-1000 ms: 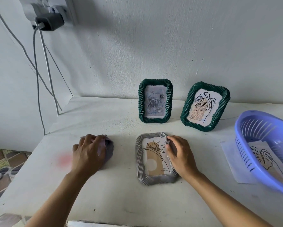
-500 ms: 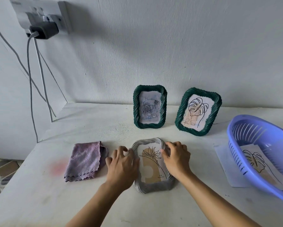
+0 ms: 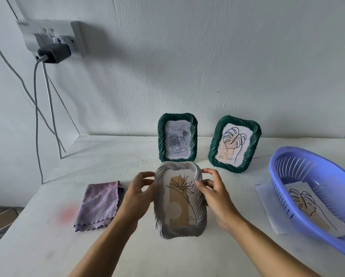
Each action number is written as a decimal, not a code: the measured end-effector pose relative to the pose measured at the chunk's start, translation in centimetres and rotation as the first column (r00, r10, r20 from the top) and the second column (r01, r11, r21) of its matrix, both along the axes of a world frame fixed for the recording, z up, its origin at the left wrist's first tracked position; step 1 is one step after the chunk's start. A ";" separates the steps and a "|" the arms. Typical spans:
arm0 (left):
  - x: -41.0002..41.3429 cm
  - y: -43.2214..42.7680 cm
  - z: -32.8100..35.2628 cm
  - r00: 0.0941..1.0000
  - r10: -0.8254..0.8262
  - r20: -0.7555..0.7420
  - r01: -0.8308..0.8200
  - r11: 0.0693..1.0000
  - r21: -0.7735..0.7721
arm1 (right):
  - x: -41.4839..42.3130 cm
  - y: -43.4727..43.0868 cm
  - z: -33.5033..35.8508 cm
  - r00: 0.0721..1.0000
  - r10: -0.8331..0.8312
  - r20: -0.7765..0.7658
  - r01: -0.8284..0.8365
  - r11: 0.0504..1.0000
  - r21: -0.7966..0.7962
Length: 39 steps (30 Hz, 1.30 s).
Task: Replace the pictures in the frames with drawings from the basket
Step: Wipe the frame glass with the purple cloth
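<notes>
Both hands are gripping the grey frame (image 3: 180, 199) at near centre of the white table (image 3: 48, 236), top edge tilting up off the surface as far as I can tell. Left hand (image 3: 136, 198) is clamping the frame's left side, fingers curling round the rim; right hand (image 3: 215, 193) is clamping the right side, thumb lying on the front, fingers spread a bit round the edge. Frame is showing a flower line drawing (image 3: 180, 198) on a tan shape. Two green frames are standing upright at the far side by the wall: the left green frame (image 3: 177, 137) with a bluish roses picture, the right green frame (image 3: 234, 143) with a leaf drawing, leaning slightly. Purple basket (image 3: 315, 196) is sitting at right, holding another leaf drawing (image 3: 307, 204), with loose paper (image 3: 267, 204) tucked under its left edge. Folded purple cloth (image 3: 99, 206) is lying left of the left hand, just beside it.
</notes>
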<state>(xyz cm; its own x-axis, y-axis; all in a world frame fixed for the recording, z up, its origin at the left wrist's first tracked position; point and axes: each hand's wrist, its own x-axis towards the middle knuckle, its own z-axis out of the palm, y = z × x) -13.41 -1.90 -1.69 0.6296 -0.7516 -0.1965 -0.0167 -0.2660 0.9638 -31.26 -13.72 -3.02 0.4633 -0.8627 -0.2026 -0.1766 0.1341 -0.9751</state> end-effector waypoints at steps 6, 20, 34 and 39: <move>0.2 1.8 2.6 0.993 -0.101 0.064 0.101 0.995 0.003 | 0.0 -0.1 2.9 0.982 0.104 0.158 -0.138 0.966 0.221; 4.4 3.4 4.2 0.993 -0.028 -0.115 0.015 0.993 -0.115 | 6.1 -0.6 4.7 0.963 0.248 0.108 -0.257 0.963 0.076; 16.6 -2.8 6.5 0.994 0.100 -0.032 -0.102 0.992 -0.077 | 20.6 -4.9 5.9 0.968 0.252 -0.010 -0.249 0.950 -0.186; 19.3 -5.4 5.9 0.998 0.066 0.020 -0.062 0.984 -0.167 | 23.1 -6.9 6.3 0.986 0.167 -0.027 -0.167 0.938 -0.304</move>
<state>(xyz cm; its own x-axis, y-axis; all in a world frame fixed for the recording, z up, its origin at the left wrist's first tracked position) 5.93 -7.28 4.18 0.6809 -0.7302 -0.0563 -0.0292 -0.1039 0.9942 -8.20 -20.59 3.23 0.6061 -0.7933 0.0571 -0.1712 -0.2003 -0.9647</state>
